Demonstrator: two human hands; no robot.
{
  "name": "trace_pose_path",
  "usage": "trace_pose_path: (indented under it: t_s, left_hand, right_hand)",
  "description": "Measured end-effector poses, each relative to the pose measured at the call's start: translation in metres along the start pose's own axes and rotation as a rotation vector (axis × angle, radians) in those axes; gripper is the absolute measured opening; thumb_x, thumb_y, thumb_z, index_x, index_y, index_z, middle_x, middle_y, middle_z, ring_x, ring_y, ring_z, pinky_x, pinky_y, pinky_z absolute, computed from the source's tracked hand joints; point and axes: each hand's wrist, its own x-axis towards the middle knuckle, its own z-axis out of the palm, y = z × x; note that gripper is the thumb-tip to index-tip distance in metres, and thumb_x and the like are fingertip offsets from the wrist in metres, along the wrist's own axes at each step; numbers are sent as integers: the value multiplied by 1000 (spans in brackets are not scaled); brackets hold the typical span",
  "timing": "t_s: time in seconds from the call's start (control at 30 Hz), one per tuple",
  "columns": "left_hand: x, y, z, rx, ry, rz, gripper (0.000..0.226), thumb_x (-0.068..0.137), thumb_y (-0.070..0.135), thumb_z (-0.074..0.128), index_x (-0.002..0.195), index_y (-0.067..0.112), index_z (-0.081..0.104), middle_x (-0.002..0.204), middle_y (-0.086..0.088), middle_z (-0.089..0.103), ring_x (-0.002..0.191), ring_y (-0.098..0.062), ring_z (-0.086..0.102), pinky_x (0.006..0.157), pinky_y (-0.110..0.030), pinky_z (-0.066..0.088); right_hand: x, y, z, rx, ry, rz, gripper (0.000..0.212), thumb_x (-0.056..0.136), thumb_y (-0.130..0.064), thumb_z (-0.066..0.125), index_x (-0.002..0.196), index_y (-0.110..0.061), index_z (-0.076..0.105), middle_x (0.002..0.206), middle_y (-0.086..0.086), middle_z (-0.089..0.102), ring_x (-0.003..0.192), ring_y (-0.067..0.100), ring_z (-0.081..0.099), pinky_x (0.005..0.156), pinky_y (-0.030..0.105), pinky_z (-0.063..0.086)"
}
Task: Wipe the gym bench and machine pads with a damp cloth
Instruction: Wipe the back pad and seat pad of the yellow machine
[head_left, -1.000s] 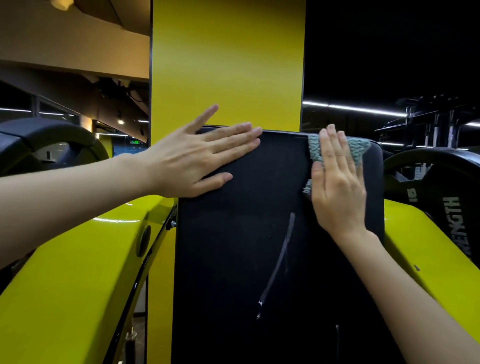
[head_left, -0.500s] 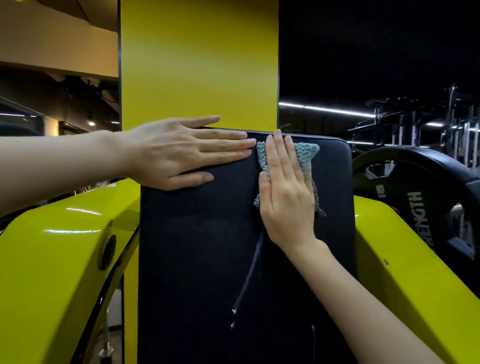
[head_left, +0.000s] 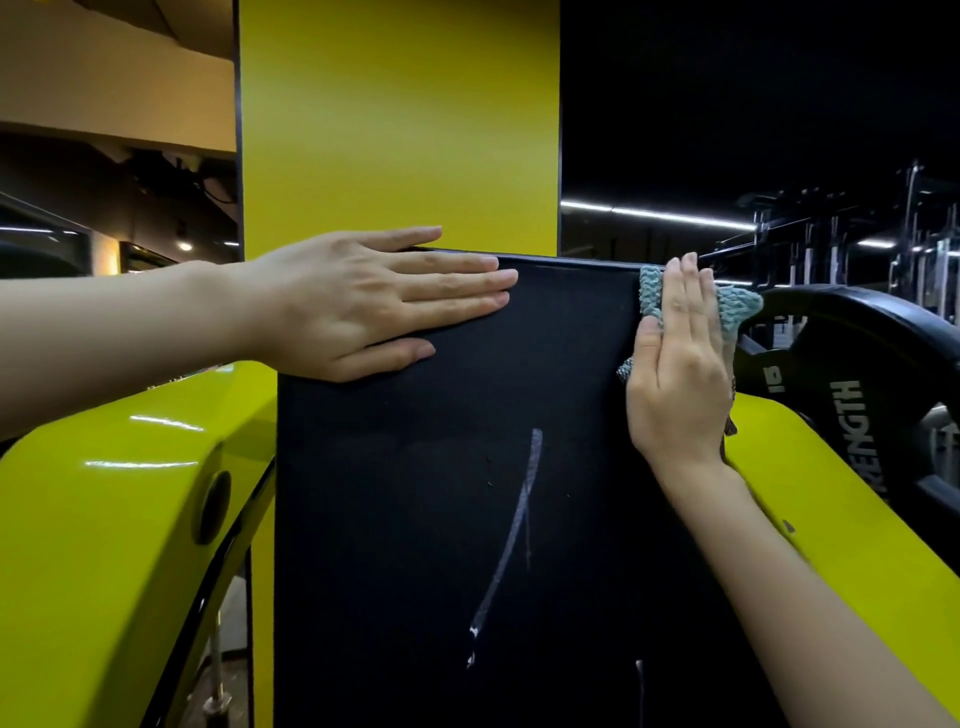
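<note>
Cloth (head_left: 735, 306) on pad's (head_left: 467, 519) right edge.

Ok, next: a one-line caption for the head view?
Right hand presses a teal cloth onto the black pad near its top right corner; left hand rests flat at top left.

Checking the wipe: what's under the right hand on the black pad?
A teal knitted cloth, pressed by the flat right hand against the black pad near its top right corner. Cloth edges show beside the fingers; its middle, under the palm, is covered.
</note>
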Motion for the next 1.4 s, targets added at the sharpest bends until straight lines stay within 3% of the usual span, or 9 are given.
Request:
trace_pose_path:
  t_s: [0.13,0.3,0.4,0.53,0.73,0.83,1.0,1.17,1.4]
  left_hand:
    - [5,0,-6,-10,69,60,58,105,39,17,159,19,11,166,3,8,153,-11,5,124,-41,3]
    - [7,3,-1,15,92,23,58,105,39,18,159,17,14,166,1,10,153,-12,5,123,-41,3]
    - [7,2,-1,13,92,33,58,105,39,18,159,17,12,166,2,8,153,-11,4,123,-41,4]
    - [5,0,3,1,109,40,58,105,39,18,159,20,9,167,4,6,153,-10,1,123,-40,2]
    - [6,0,5,-1,129,46,58,105,39,18,159,20,11,166,3,8,153,-11,4,123,-43,5]
    - [6,0,7,9,144,51,57,106,39,18,159,19,12,166,3,8,153,-12,5,123,-44,7]
    - [5,1,5,8,145,49,58,105,38,21,159,18,14,166,2,10,153,-13,7,123,-44,6]
    - [3,2,4,5,143,41,58,105,38,20,159,19,13,166,2,10,153,-12,7,123,-43,6]
    - [4,2,5,-2,150,39,58,105,39,22,159,19,15,166,3,11,153,-12,7,123,-44,6]
  right_hand:
    - [-6,-33,6,15,-21,20,56,102,-29,25,154,-8,26,161,6,25,151,19,16,121,48,20]
    - [-24,-62,9,66,-118,-219,54,102,-27,27,154,-11,28,162,3,24,151,15,15,123,45,15]
    - [-18,-45,1,54,-183,-312,53,103,-28,28,155,-15,26,162,-1,23,151,10,13,123,38,10]
    - [-4,-8,-9,27,-183,-249,54,103,-29,27,155,-15,25,163,-1,22,151,10,12,122,44,18]
    - [6,19,-10,80,-78,-50,54,102,-25,29,154,-10,29,161,2,26,151,12,15,123,28,13]
    - [4,3,-3,57,0,18,56,101,-29,26,153,-7,31,160,6,28,150,17,18,123,31,15]
    - [-12,-42,7,73,-57,-121,55,102,-28,27,154,-10,30,161,4,27,151,16,17,122,46,19]
    - [-8,-22,0,84,-136,-276,52,104,-26,30,154,-13,29,161,0,27,150,13,17,120,48,23]
    - [12,25,-12,96,-101,-123,52,102,-22,31,153,-10,31,160,1,27,150,10,16,122,26,13]
